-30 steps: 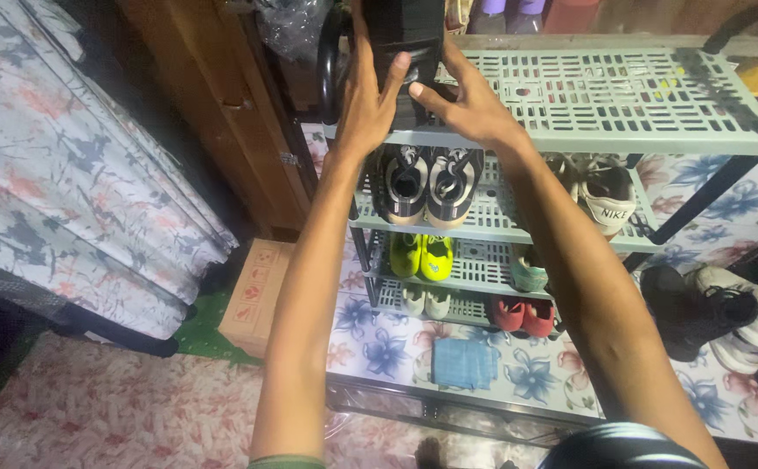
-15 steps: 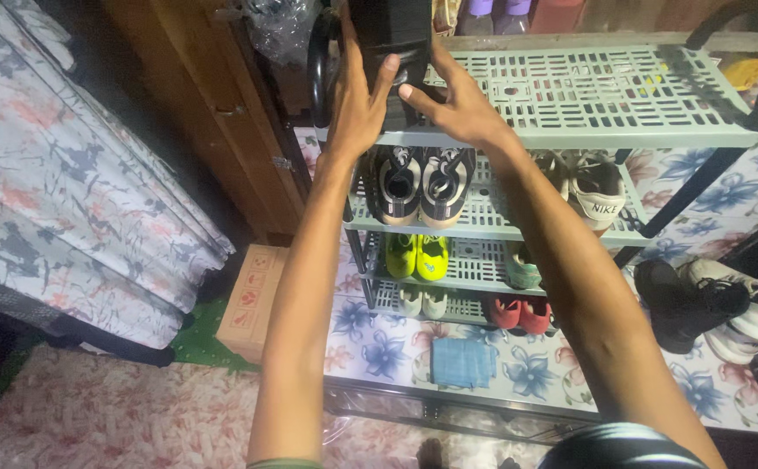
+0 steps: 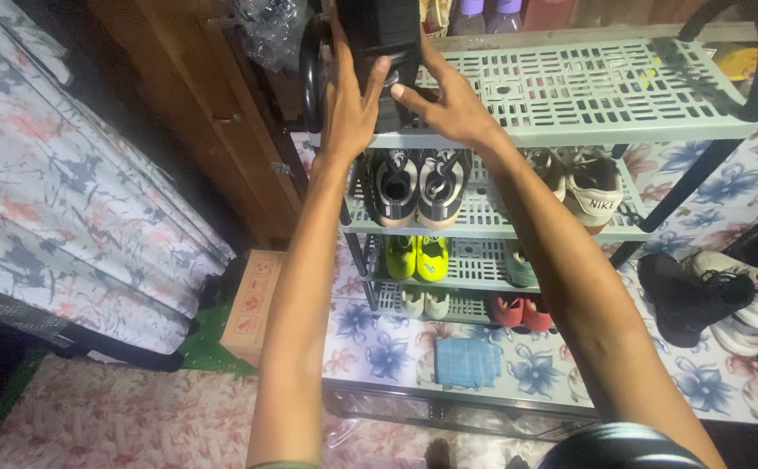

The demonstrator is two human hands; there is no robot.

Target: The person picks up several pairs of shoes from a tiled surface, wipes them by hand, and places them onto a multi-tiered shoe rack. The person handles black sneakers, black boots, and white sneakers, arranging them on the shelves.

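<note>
Both my hands hold a pair of black shoes (image 3: 380,35) at the left end of the top shelf of a grey-green plastic shoe rack (image 3: 587,87). My left hand (image 3: 348,100) presses the left side of the pair and my right hand (image 3: 444,100) grips the right side, thumb across the heels. The upper part of the black shoes is cut off by the frame's top edge. One shelf below sits a dark pair with pale trim (image 3: 418,182).
White sneakers (image 3: 592,187), a yellow-green pair (image 3: 420,254) and red shoes (image 3: 520,310) fill lower shelves. Black and white shoes (image 3: 713,295) lie on the floral floor at right. A cardboard box (image 3: 253,304), wooden cabinet (image 3: 214,113) and floral bedding (image 3: 66,182) stand left.
My hands and the black shoes sit slightly higher and further left in view; the camera has shifted a little. The grip on the shoes is the same.
</note>
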